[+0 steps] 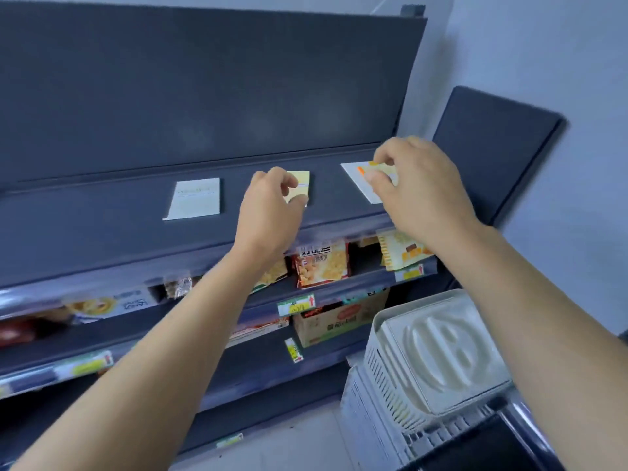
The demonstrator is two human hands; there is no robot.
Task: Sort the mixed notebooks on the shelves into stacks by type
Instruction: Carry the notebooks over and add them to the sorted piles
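Observation:
On the dark top shelf [102,215] lies a pale white notebook [195,198] at the left, flat and untouched. My left hand [272,205] pinches a small yellow notebook [302,186] in the middle of the shelf. My right hand [414,185] pinches another small yellow notebook [382,169] with an orange mark. That one sits on top of a larger white notebook [356,180] at the right end of the shelf. My fingers hide much of both yellow notebooks.
Below the top shelf, snack packets [321,265] and a cardboard box [336,321] fill the lower shelves, with price tags [295,305] on the edges. Stacked white plastic crates [435,362] stand at the lower right. A dark panel [492,147] leans against the wall.

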